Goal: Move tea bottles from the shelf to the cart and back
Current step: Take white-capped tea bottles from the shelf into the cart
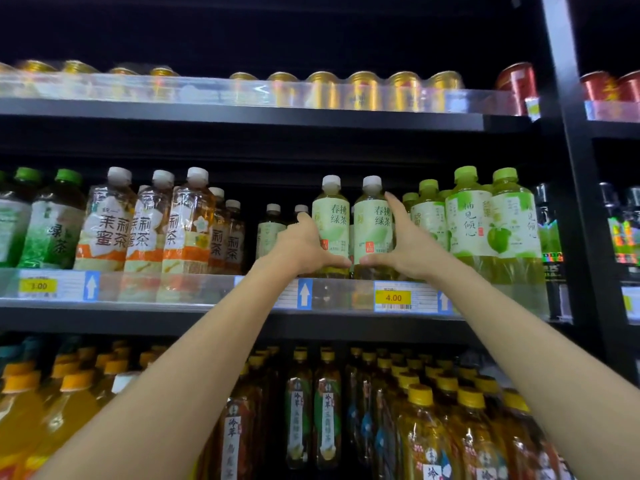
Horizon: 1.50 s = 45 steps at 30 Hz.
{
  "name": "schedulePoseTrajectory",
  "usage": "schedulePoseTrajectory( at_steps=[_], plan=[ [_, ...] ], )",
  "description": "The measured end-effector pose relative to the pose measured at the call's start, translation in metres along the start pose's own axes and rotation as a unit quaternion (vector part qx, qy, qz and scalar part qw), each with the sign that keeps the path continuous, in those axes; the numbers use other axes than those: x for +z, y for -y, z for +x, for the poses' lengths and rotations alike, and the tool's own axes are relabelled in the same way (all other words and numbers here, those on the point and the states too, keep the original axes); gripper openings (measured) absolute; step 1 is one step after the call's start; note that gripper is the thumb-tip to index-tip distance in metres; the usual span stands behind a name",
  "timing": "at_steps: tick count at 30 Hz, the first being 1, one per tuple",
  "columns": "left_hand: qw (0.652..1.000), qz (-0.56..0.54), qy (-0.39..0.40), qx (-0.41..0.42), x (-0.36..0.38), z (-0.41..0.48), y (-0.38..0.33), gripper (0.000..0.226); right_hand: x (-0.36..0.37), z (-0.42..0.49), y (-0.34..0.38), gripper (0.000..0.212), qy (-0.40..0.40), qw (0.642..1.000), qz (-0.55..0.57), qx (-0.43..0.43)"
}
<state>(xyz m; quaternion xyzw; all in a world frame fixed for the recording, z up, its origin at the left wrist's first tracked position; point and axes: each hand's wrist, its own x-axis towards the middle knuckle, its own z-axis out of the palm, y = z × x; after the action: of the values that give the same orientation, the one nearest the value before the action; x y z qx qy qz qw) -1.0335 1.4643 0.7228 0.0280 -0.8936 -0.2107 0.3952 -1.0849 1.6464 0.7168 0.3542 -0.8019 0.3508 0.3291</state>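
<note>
Indoors | dark shop | middle shelf (156,318) | tea bottles (332,223) upright

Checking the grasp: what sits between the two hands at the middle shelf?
Head view: the left green tea bottle, gripped by the left hand, and right beside it the right green tea bottle, gripped by the right hand.

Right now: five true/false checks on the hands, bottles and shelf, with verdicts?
1. The left hand grips the left green tea bottle. True.
2. The right hand holds nothing. False: it grips the right green tea bottle.
3. The yellow price tag under both bottles reads 3.00. False: it reads 4.00.
4. Gold cans line the top shelf. True.
5. Both held bottles have green caps. False: their caps are white.
</note>
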Motion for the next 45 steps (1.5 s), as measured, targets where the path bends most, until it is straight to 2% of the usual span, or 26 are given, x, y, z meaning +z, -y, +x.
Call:
schedulePoseTrajectory(
  at_steps=[4, 9, 14, 17, 19, 22, 23, 30, 36, 45],
  plan=[
    [0.999, 0.042, 0.016, -0.001, 0.006, 0.01, -0.006, 0.11, -0.004, 0.003, 0.005, 0.139, 0.044, 0.999, -0.019, 0.02],
    [0.997, 0.048, 0.061, -0.005, 0.009, 0.024, -0.009, 0.117, 0.001, 0.012, 0.007, 0.14, 0.039, 0.996, -0.064, 0.05],
    [0.996, 0.087, 0.035, -0.006, 0.021, 0.036, -0.008, 0.116, 0.012, 0.028, 0.002, 0.145, 0.046, 0.99, -0.109, 0.081],
    [0.995, 0.072, 0.064, -0.018, 0.022, 0.044, -0.006, 0.12, 0.015, 0.035, 0.0, 0.143, 0.06, 0.987, -0.117, 0.095],
    [0.994, 0.042, 0.094, -0.022, 0.019, 0.047, -0.003, 0.111, 0.017, 0.039, -0.001, 0.141, 0.068, 0.984, -0.128, 0.1],
    [0.991, -0.003, 0.13, -0.036, 0.017, 0.05, 0.002, 0.074, 0.02, 0.044, -0.003, 0.143, 0.074, 0.984, -0.125, 0.105],
    [0.99, -0.004, 0.132, -0.041, 0.018, 0.051, 0.002, 0.067, 0.021, 0.045, -0.003, 0.144, 0.076, 0.984, -0.126, 0.105],
    [0.989, 0.031, 0.126, -0.072, 0.021, 0.059, -0.006, 0.097, 0.023, 0.053, -0.009, 0.145, 0.081, 0.981, -0.147, 0.1],
    [0.99, 0.06, 0.099, -0.083, 0.034, 0.064, -0.006, 0.099, 0.027, 0.059, -0.01, 0.145, 0.089, 0.977, -0.165, 0.103],
    [0.988, 0.063, 0.104, -0.091, 0.035, 0.066, -0.003, 0.097, 0.03, 0.06, -0.01, 0.14, 0.084, 0.972, -0.191, 0.104]
  ],
)
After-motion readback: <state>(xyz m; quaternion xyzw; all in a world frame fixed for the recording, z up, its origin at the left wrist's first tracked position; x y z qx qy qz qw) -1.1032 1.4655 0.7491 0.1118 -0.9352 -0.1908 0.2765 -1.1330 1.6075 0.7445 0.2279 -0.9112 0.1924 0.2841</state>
